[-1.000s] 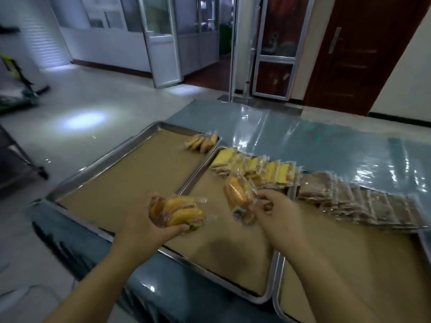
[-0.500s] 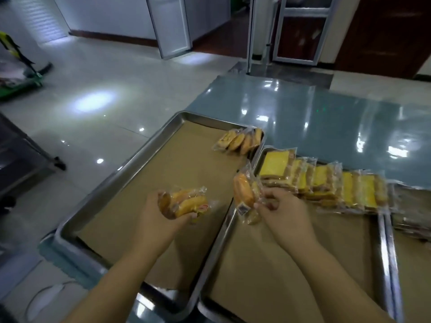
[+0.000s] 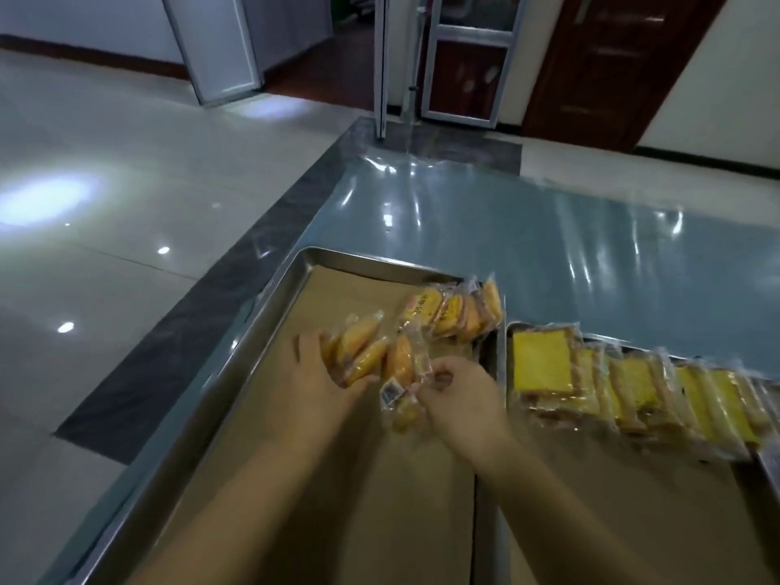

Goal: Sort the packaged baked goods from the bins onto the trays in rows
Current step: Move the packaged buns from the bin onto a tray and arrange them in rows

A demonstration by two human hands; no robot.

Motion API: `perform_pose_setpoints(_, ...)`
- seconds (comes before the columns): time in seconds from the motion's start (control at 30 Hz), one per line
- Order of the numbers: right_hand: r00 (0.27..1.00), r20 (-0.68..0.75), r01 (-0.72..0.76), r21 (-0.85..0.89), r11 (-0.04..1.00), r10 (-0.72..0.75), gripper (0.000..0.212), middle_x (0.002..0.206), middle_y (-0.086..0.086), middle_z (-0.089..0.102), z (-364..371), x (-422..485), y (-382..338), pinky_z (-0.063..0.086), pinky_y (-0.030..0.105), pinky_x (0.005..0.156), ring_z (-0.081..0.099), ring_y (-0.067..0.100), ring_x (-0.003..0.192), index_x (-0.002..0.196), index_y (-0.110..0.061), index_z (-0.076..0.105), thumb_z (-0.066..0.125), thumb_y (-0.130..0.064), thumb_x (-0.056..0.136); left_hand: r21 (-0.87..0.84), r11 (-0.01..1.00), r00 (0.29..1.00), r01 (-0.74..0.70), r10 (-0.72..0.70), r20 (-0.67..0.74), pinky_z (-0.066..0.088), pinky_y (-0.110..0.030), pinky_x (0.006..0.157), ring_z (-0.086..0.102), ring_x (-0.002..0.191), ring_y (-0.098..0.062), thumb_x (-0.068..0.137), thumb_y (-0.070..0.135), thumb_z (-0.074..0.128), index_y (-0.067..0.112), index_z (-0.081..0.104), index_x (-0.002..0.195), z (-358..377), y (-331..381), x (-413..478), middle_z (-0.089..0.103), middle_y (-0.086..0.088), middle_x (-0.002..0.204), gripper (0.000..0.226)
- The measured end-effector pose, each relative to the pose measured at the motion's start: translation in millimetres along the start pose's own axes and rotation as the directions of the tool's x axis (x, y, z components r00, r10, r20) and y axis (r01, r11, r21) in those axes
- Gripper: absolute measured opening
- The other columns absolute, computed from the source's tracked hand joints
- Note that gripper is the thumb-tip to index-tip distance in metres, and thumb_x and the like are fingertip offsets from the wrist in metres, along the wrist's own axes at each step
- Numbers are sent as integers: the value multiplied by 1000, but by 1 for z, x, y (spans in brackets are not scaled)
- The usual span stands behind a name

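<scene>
Left hand (image 3: 320, 373): fingers curled round a bundle of bun packets (image 3: 358, 350), low over left tray (image 3: 253, 331).
Right hand (image 3: 458, 394): pinching one bun packet (image 3: 403, 367) by its wrapper, just beside the bundle.
Bun row (image 3: 456, 316): short, at tray's far right corner.
Next tray (image 3: 502, 352): yellow cake row (image 3: 591, 382) laid along far edge.
Progress: early; liners (image 3: 337, 479) mostly bare, held packets not yet placed.
</scene>
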State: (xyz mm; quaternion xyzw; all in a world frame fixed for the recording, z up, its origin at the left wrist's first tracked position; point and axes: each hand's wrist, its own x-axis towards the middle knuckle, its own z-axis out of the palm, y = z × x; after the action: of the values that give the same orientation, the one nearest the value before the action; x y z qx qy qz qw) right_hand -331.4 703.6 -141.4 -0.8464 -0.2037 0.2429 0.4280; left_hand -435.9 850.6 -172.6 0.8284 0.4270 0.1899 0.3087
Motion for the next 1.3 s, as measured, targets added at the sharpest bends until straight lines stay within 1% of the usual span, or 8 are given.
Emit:
perform_pose_setpoints(0.23, 994, -92, 62, -10, 998, -63, 11, 78, -8, 63, 45, 80, -39, 43, 13, 56, 61, 0, 67, 87, -31, 58, 63, -21, 87, -32, 975, 974, -221, 222, 52, 40, -34, 91, 43, 118, -22, 57, 69, 64, 31, 24, 131, -5, -17, 109, 31, -3, 132, 92)
perform_pose_setpoints(0.5, 979, -192, 45, -136, 990, -71, 18, 78, -8, 58, 67, 143, -33, 38, 13, 57, 56, 4, 68, 80, -34, 50, 60, -22, 88, 2, 935, 923, -354, 349, 164, 35, -24, 83, 36, 104, -8, 77, 60, 56, 31, 23, 128, 38, -37, 166, 26, 2, 128, 67)
perform_pose_setpoints(0.6, 976, -212, 17, -162, 987, -52, 29, 108, -13, 55, 67, 144, -21, 43, 13, 69, 57, 4, 93, 106, -38, 46, 56, -17, 90, 127, 903, 905, -409, 385, 180, 36, -21, 84, 39, 102, -6, 76, 58, 59, 30, 32, 126, 49, -49, 161, 30, 0, 130, 63)
perform_pose_setpoints(0.67, 962, -231, 75, -301, 951, -149, 55, 130, -7, 39, 66, 138, -16, 42, 16, 75, 48, 10, 112, 133, -33, 32, 58, -14, 88, 155, 870, 878, -468, 439, 190, 36, -26, 93, 41, 116, -13, 74, 54, 65, 28, 35, 132, 53, -56, 158, 29, -1, 137, 70)
perform_pose_setpoints(0.77, 929, -154, 199, -559, 805, -337, 56, 139, -1, 32, 65, 130, -9, 48, 23, 77, 48, 17, 114, 132, -31, 32, 62, -20, 85, 143, 847, 851, -511, 475, 224, 35, -38, 101, 34, 129, -25, 79, 47, 64, 31, 34, 139, 54, -58, 156, 31, -1, 146, 69)
perform_pose_setpoints(0.93, 958, -103, 152, -612, 776, -269, 49, 144, -1, 30, 65, 136, -5, 46, 30, 94, 37, 16, 127, 136, -27, 34, 53, -25, 90, 255, 766, 807, -590, 547, 223, 46, -44, 86, 45, 116, -38, 76, 37, 72, 34, 46, 134, 55, -50, 161, 47, -8, 136, 63)
perform_pose_setpoints(1.13, 975, -75, 107, -659, 745, -207, 52, 145, 3, 33, 60, 155, -18, 44, 32, 97, 35, 22, 130, 137, -21, 34, 53, -16, 90, 342, 741, 815, -577, 496, 301, 35, -41, 101, 28, 128, -31, 85, 50, 53, 38, 28, 141, 61, -38, 182, 27, -2, 147, 62)
perform_pose_setpoints(1.3, 990, -16, 84, -722, 687, -137, 51, 146, 6, 34, 48, 148, -31, 37, 42, 104, 28, 30, 134, 139, -22, 34, 50, -20, 91, 347, 756, 824, -554, 439, 359, 27, -46, 108, 21, 134, -32, 82, 49, 57, 37, 21, 143, 51, -30, 181, 21, -3, 149, 72)
